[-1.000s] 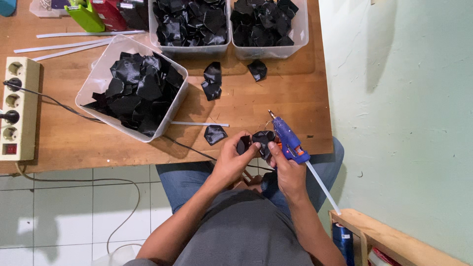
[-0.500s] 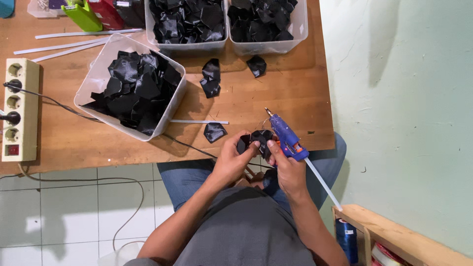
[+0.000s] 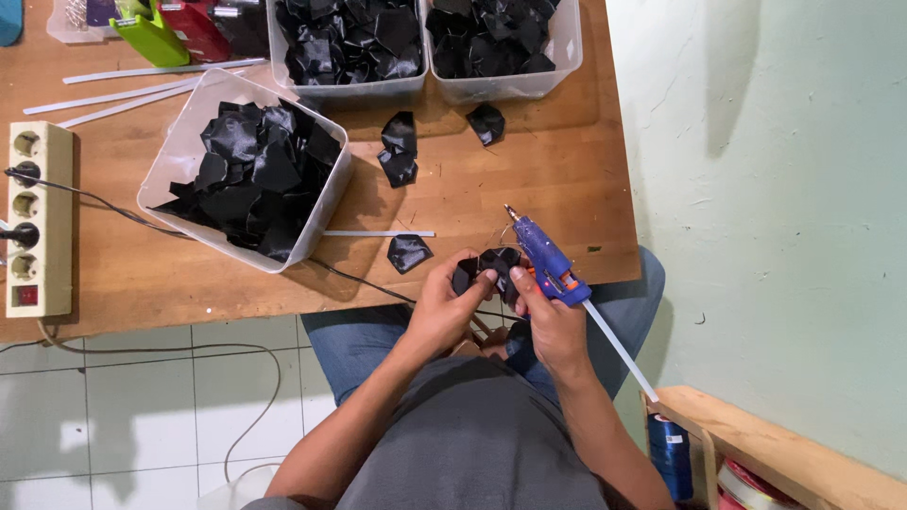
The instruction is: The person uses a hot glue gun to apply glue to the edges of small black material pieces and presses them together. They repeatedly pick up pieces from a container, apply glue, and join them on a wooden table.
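Observation:
My left hand [image 3: 444,307] grips a small black fabric flower piece [image 3: 491,264] just over the front edge of the wooden table [image 3: 557,170]. My right hand [image 3: 551,321] holds a blue hot glue gun [image 3: 546,255], nozzle pointing up and left, a white glue stick [image 3: 619,349] trailing from its back, and its thumb presses on the black piece. A loose black petal [image 3: 409,252] lies on the table just left of my hands, beside a thin white stick [image 3: 378,233].
A tilted clear bin [image 3: 179,151] of black petals stands at left, two more bins [image 3: 350,90] [image 3: 567,47] at the back. More loose petals [image 3: 399,151] [image 3: 487,123] lie mid-table. A power strip [image 3: 38,217] with cords sits far left, white sticks [image 3: 142,85] behind. A wooden shelf [image 3: 784,453] stands lower right.
Both hands with the glue gun and black piece have shifted slightly up toward the table edge. Nothing else has moved.

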